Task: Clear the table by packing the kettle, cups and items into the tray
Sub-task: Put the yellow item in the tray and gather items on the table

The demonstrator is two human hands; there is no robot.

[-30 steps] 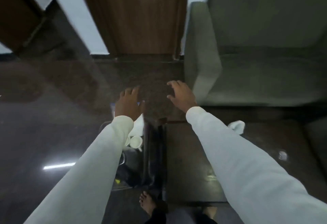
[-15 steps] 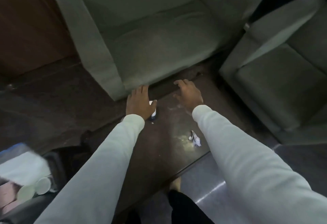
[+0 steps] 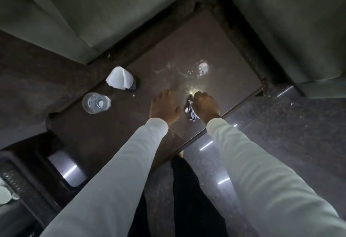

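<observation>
On the dark brown table (image 3: 215, 36) lies a small black-and-white wrapper (image 3: 191, 112). My right hand (image 3: 206, 106) rests beside it, thumb and curled fingers closed on its upper end. My left hand (image 3: 162, 107) lies palm down just left of it and holds nothing. At the table's left edge a clear water bottle (image 3: 96, 102) shows from above. Behind the bottle is a dark holder of white napkins (image 3: 119, 78). A dark tray with a patterned rim (image 3: 12, 177) shows partly at the lower-left edge, with a white cup (image 3: 3, 196) in it.
Grey armchairs close in on the table at the back left (image 3: 78, 8) and the right (image 3: 303, 21). Wet smears glint on the table (image 3: 203, 68) beyond my hands. My dark-trousered legs (image 3: 187, 190) stand on the shiny floor at the near edge.
The view has swung from the door to the table between the armchairs and tipped down. Both hands have drawn back to the wrapper, and my right hand now touches it.
</observation>
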